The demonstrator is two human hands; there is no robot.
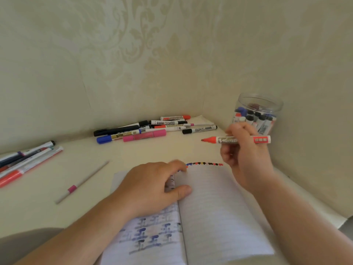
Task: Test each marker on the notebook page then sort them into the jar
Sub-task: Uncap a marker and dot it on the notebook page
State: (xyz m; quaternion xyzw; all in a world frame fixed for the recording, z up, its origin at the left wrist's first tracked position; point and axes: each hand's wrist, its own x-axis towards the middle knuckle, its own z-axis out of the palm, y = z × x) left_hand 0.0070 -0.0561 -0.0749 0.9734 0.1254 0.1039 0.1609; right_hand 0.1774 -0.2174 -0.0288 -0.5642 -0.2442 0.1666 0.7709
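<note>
Right hand (246, 150) grips an uncapped red marker (236, 140) above the table (133, 153), tip pointing left, just beyond the notebook (219, 211). Left hand (152, 186) rests on the notebook's centre fold, fingers loosely bent, holding the pages flat. Row of coloured dots (204, 164) runs along the right page's top edge. Jar (257, 113) stands behind the right hand, markers inside. Loose markers (152, 129) lie piled near the wall.
</note>
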